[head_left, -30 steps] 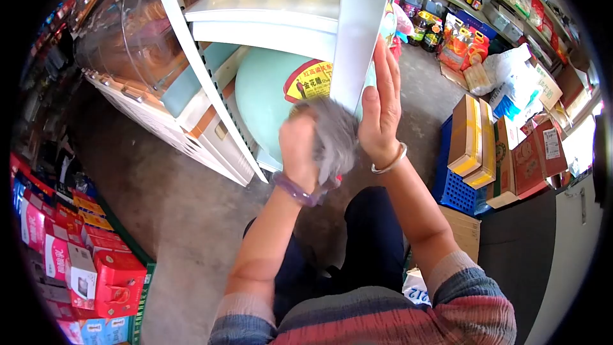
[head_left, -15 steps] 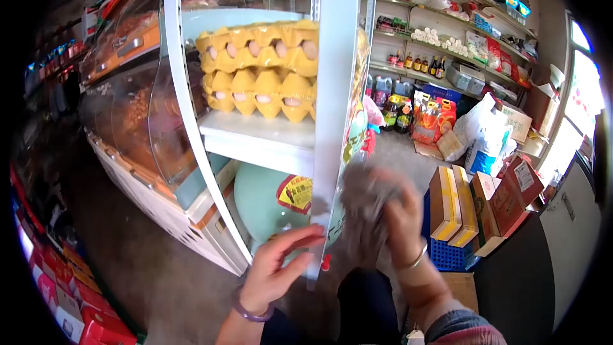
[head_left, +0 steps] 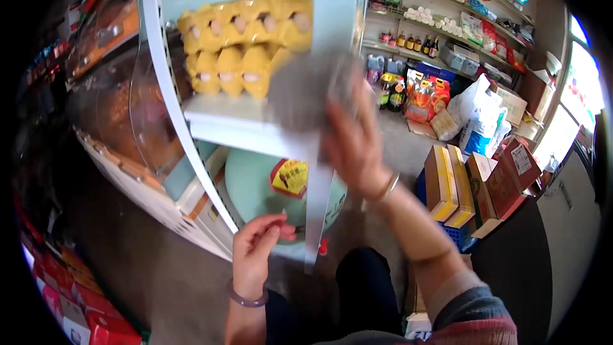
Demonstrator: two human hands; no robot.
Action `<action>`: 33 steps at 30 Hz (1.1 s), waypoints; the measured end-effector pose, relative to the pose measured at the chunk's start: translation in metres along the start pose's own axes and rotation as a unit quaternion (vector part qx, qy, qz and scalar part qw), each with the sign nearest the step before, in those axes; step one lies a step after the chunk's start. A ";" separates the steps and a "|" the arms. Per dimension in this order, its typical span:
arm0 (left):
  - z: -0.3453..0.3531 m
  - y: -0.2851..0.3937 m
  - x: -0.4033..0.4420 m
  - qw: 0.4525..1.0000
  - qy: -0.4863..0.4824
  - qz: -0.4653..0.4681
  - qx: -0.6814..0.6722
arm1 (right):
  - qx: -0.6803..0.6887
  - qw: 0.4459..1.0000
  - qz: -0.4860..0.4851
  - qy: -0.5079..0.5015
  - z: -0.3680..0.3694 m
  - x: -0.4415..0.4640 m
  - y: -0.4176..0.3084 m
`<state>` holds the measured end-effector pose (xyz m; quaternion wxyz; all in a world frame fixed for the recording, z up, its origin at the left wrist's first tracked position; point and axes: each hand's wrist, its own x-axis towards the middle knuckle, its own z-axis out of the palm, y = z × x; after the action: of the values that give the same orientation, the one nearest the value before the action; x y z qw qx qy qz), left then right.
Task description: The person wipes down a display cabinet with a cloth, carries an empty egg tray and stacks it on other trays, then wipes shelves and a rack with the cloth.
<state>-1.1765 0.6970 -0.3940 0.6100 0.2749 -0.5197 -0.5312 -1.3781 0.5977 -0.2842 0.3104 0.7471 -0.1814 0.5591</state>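
Note:
A blurred grey cloth [head_left: 306, 89] is in my right hand [head_left: 354, 140], raised in front of the white shelf post [head_left: 336, 13]. Behind the cloth, yellow egg trays [head_left: 239, 38] with eggs in them are stacked on a white shelf [head_left: 236, 131]. Lower down, my left hand [head_left: 255, 249] is near the post's lower end, its fingers bent towards the thumb; whether they hold anything is too small to tell. Beside it a large pale green jar [head_left: 249, 182] with a yellow and red label [head_left: 289, 177] stands under the shelf.
A display case with clear covers [head_left: 108, 108] stands at the left. At the right are cardboard boxes [head_left: 440, 182] on a blue crate [head_left: 452, 232], white sacks [head_left: 479, 115] and wall shelves with bottles [head_left: 418, 45]. Red boxes [head_left: 112, 329] lie at the lower left.
The grey cloth was in my left hand, then in my right hand low beside the post. My right hand has since lifted it up and left across the post. My left fingers have drawn closer together.

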 end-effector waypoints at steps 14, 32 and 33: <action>0.050 -0.027 0.033 0.923 0.001 0.224 0.314 | -0.018 0.989 0.123 0.084 -0.018 0.070 0.000; 0.074 -0.023 0.036 0.869 0.054 0.289 0.399 | -0.032 0.995 0.078 0.056 -0.039 0.065 0.009; 0.075 -0.023 0.036 0.869 0.056 0.288 0.398 | -0.037 0.995 0.071 0.068 -0.039 0.076 0.014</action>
<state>-1.2576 0.6730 -0.3789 0.6030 0.3619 -0.7081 -0.0634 -1.3910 0.6192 -0.2015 0.3089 0.6809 -0.2326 0.6220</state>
